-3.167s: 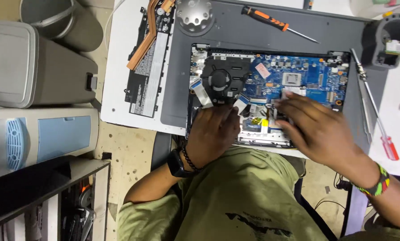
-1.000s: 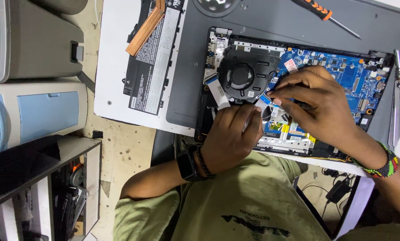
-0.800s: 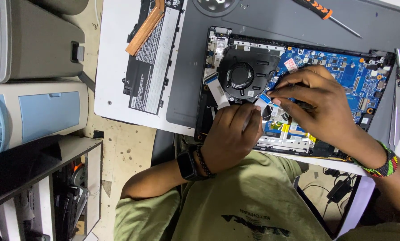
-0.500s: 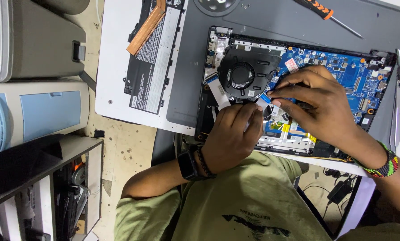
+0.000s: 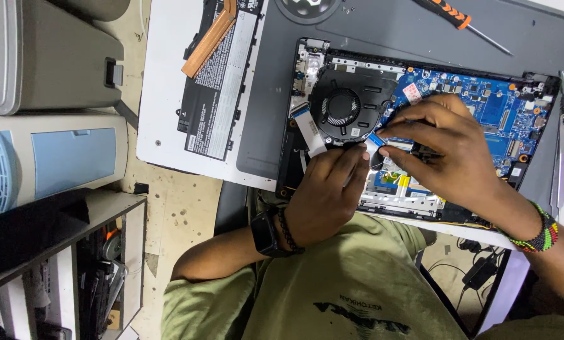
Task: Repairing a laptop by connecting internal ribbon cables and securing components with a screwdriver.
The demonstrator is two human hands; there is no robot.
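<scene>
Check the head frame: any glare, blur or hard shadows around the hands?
Head view: even, soft light, no hard shadows; sharp across the blue board and fan. Mild sheen on the white sheet, no blown-out glare. Left hand and right hand look crisp, no motion blur; they hide the board beneath them. Slight wide-angle bend at the edges.

A: Identify the unit under the hands.

B: An opened laptop (image 5: 332,75), bottom cover off, lying flat. A black round cooling fan (image 5: 344,108) sits just beyond the left hand (image 5: 323,198). The blue motherboard (image 5: 493,113) extends beyond and outboard of the right hand (image 5: 442,148).

A: And the cables?

B: A white flat ribbon cable (image 5: 308,126) lies loose, outboard of the left hand's fingertips. A short blue-tipped ribbon cable (image 5: 375,140) lies between both hands, pinched at the right hand's fingertips, with the left hand's fingertips touching beside it.
</scene>
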